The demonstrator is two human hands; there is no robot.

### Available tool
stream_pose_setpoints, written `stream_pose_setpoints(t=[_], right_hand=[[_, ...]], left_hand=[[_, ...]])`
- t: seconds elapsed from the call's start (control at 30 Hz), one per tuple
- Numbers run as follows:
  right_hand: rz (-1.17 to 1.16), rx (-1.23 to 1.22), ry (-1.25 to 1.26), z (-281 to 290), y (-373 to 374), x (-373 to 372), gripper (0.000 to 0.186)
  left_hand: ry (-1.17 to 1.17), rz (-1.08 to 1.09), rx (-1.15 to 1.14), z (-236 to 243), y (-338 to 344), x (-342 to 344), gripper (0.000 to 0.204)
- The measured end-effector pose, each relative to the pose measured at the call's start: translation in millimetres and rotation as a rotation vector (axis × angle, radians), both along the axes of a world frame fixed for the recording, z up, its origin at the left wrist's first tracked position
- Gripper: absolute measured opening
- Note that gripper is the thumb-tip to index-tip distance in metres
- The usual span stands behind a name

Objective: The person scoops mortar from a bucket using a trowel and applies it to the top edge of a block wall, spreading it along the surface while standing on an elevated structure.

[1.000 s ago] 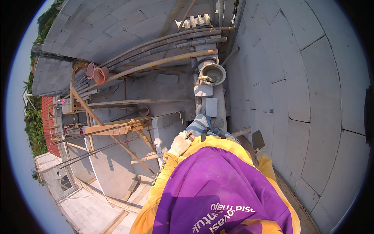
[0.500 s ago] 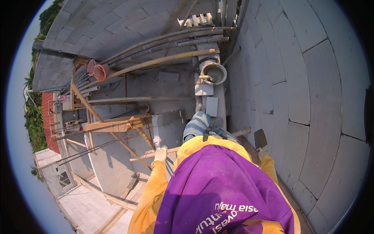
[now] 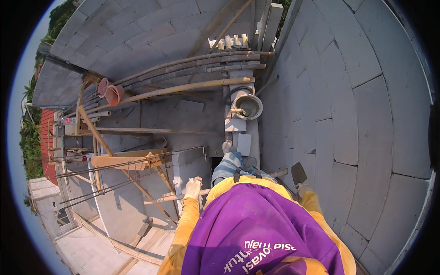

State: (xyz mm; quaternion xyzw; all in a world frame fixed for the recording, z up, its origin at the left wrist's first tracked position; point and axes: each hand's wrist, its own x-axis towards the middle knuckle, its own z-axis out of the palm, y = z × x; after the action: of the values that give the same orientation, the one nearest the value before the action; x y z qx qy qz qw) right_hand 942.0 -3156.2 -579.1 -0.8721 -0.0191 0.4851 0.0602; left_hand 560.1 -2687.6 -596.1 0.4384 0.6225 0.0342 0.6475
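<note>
My right hand (image 3: 303, 188), low beside the grey block wall on the right, is closed around a trowel (image 3: 299, 174) with a flat, dark, rounded blade that points forward. Most of its handle is hidden in the grip. My left hand (image 3: 193, 187) is held out to the left with fingers curled. Whatever those fingers hold, if anything, cannot be made out. A wooden pole (image 3: 170, 198) passes close under the left wrist. Ahead of my feet lies a pale block (image 3: 244, 145), and beyond it stands a bucket (image 3: 247, 107) of grey mix with a light-coloured handle sticking out.
Tall grey block walls (image 3: 339, 133) rise on my right. Long bamboo poles (image 3: 197, 85) cross ahead, with red buckets (image 3: 114, 94) at their left end. Thin steel bars (image 3: 123, 172) and a wooden board (image 3: 121, 162) jut across the left, above a lower floor (image 3: 110, 243).
The view has shifted, bringing the bucket and block lower in it. My left hand has lifted slightly relative to the nearby pole. The trowel stays in my right hand.
</note>
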Motion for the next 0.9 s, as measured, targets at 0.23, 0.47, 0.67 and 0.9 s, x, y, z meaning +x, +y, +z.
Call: stream_pose_setpoints(t=[0.23, 0.47, 0.67, 0.9], right_hand=[[-0.598, 0.08, 0.087, 19, 61, 10, 0.029], [-0.521, 0.05, 0.081, 47, 94, 23, 0.036], [-0.539, 0.012, 0.132, 38, 106, 29, 0.034], [-0.464, 0.029, 0.076, 58, 130, 42, 0.034]], left_hand=[[0.078, 0.156, -0.058, -21, 7, -35, 0.014], [-0.077, 0.185, -0.322, -57, 21, -67, 0.02], [-0.158, 0.394, -0.337, -64, 19, -53, 0.016], [-0.068, 0.417, -0.217, -48, 23, -32, 0.011]])
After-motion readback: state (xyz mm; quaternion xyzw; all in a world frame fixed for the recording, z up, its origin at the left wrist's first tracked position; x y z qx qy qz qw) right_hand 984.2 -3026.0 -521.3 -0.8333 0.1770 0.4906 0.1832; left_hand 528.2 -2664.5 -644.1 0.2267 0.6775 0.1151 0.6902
